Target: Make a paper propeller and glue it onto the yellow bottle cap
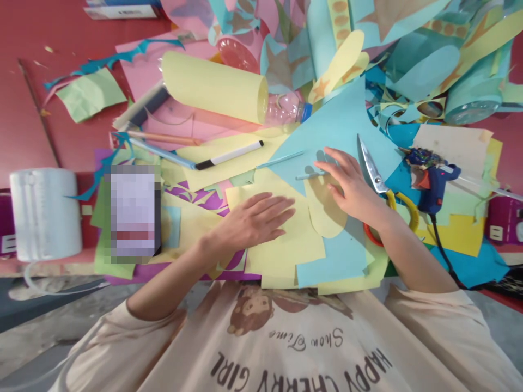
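Observation:
My left hand (261, 219) lies flat, palm down, on pale yellow paper (281, 256), fingers stretched out and nothing in them. My right hand (347, 182) is held just above a light blue sheet (347, 125), its fingers apart and casting shadows. Partly under that hand is a yellow rounded cut-out (322, 209). Thin blue strips (281, 159) lie by the right fingertips. Scissors (378, 182) with yellow and red handles rest beside my right wrist, partly covered by the forearm. A black-and-white marker (231, 154) lies beyond my left hand.
A plastic bottle wrapped in yellow paper (214, 87) lies at the back. A blue glue gun (435, 188) with a cord sits at right. Left are a blurred-out box-shaped item (133, 212) and a white device (46, 215). Paper scraps and cut shapes surround these.

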`<action>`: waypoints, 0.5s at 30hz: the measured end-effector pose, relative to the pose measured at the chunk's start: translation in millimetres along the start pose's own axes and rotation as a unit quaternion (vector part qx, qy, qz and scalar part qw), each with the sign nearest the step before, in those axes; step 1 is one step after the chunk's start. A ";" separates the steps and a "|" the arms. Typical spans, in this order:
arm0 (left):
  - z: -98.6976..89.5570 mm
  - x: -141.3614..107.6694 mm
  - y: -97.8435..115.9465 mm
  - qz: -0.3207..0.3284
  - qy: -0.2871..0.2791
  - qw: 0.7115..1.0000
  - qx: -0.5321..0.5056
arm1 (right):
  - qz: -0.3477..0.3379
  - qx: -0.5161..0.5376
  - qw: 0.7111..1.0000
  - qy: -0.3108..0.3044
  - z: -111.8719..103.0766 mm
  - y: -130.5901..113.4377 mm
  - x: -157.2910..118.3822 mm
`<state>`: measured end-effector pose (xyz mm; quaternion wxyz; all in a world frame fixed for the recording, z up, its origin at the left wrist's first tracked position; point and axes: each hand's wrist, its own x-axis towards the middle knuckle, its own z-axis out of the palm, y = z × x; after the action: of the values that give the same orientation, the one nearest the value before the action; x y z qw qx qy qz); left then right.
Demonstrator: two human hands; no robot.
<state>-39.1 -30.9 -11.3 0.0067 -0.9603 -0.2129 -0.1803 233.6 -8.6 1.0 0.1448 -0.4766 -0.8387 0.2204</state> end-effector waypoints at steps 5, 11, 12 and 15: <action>-2.5 -3.8 1.7 -0.022 -0.002 0.999 -0.029 | 0.005 0.003 1.000 -0.005 0.5 0.2 -0.5; -24.2 -2.5 1.0 -0.118 0.088 0.978 -0.149 | -0.004 0.024 0.998 0.050 1.9 -1.4 0.1; -28.8 0.5 0.0 -0.201 0.116 0.954 -0.190 | -0.009 0.035 0.996 0.076 1.6 -1.9 0.8; -37.8 16.4 -5.4 -0.366 0.076 0.865 -0.336 | -0.008 0.081 0.986 0.147 -1.0 -3.5 3.0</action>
<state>-40.4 -22.7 29.4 -0.3664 -0.7407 -0.4745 -0.3032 230.0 -7.4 3.7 0.3067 -0.4841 -0.7911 0.2139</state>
